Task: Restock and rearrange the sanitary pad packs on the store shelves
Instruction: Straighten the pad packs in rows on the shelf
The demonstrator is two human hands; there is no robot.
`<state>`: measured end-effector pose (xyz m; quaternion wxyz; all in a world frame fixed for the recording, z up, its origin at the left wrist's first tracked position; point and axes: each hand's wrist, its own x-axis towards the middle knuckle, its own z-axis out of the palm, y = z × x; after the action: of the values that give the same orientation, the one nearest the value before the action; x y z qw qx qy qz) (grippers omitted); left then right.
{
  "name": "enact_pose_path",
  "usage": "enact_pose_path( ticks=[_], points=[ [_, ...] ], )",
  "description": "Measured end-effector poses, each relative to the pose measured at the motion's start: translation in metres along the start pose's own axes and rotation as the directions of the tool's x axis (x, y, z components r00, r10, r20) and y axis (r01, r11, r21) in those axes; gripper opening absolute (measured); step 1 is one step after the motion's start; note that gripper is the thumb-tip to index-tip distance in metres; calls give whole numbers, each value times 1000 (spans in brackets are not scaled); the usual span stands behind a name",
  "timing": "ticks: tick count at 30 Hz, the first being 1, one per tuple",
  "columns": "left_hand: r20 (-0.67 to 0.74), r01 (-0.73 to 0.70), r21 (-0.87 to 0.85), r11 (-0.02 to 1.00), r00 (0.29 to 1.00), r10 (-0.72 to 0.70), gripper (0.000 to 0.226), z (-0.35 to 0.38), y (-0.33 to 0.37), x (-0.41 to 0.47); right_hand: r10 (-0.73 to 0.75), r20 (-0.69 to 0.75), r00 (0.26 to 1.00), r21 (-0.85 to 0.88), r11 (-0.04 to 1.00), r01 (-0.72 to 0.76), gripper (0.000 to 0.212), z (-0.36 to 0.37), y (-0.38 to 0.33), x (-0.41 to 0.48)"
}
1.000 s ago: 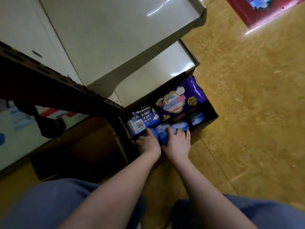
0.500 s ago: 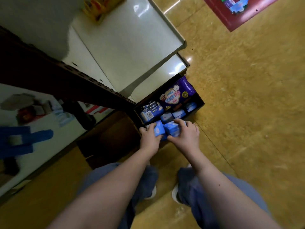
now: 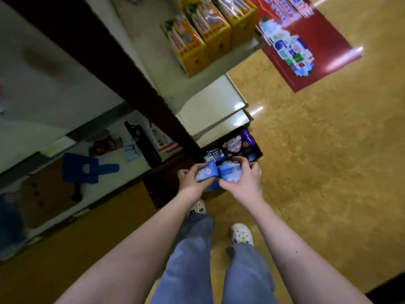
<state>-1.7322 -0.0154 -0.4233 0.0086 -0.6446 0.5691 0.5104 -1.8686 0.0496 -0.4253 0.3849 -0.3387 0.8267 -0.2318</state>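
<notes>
I stand over a dark cardboard box [image 3: 259, 151] on the floor that holds sanitary pad packs. My left hand [image 3: 190, 179] grips a small blue pad pack [image 3: 206, 172]. Beside it, my right hand [image 3: 242, 177] grips a second blue pack [image 3: 229, 173]. Both packs are lifted just above the near edge of the box and touch each other. A purple pack [image 3: 237, 143] and a dark blue pack [image 3: 213, 153] still lie inside the box. White shelves [image 3: 210, 106] rise right behind the box.
Yellow boxed goods [image 3: 206, 34] line a higher shelf. A dark shelf upright [image 3: 122, 80] runs diagonally at left. A red floor mat [image 3: 313, 62] lies at far right on the tan floor. My white shoes [image 3: 242, 234] stand just behind the box.
Both hands took hold of blue packs in the box and raised them out. The view rose as I stood up, bringing the upper shelf and my feet into sight.
</notes>
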Motion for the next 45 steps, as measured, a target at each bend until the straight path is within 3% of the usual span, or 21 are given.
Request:
enact_pose_path(
  ticks=[4, 6, 13, 17, 23, 26, 29, 32, 35, 39, 42, 45],
  points=[
    [-29, -20, -254, 967, 999, 13, 49, -11, 8, -49, -88, 16, 996, 53, 995, 87, 104, -30, -23, -29],
    [-39, -5, -411, 912, 999, -12, 43, -19, 9, -79, -129, 70, 989, 31, 991, 127, 105, -45, -38, -48],
    [-105, 25, -601, 799, 988, -111, 42, -57, 18, -146, -210, 132, 969, -5, 977, 213, 84, -72, -86, -97],
    [-134, 34, -660, 751, 978, -161, 40, -74, 16, -168, -239, 183, 954, 91, 970, 225, 74, -69, -107, -121],
    [-80, 12, -835, 550, 987, -142, 47, -111, -2, -204, -282, 210, 936, 363, 912, 193, 22, -38, -134, -156],
    [-67, -17, -872, 489, 994, -85, 54, -141, -31, -227, -322, 227, 919, 366, 903, 226, 18, -16, -158, -180],
    [-80, -43, -855, 517, 996, -50, 73, -168, -68, -256, -351, 272, 896, 389, 892, 231, 19, 10, -176, -208],
    [-94, -62, -838, 542, 995, -33, 76, -204, -104, -288, -393, 325, 860, 409, 879, 247, 20, 38, -203, -240],
    [-155, -111, -819, 563, 988, -30, 79, -238, -132, -315, -449, 385, 806, 409, 866, 287, 16, 63, -233, -270],
    [-257, -195, -833, 517, 965, -51, 64, -277, -178, -356, -514, 406, 756, 406, 842, 355, 26, 104, -272, -320],
    [-345, -269, -826, 496, 936, -66, 79, -303, -214, -385, -549, 433, 715, 410, 826, 387, 22, 135, -300, -354],
    [-436, -338, -825, 452, 891, -129, 73, -325, -250, -407, -566, 485, 667, 402, 821, 405, 24, 166, -322, -385]
  ],
)
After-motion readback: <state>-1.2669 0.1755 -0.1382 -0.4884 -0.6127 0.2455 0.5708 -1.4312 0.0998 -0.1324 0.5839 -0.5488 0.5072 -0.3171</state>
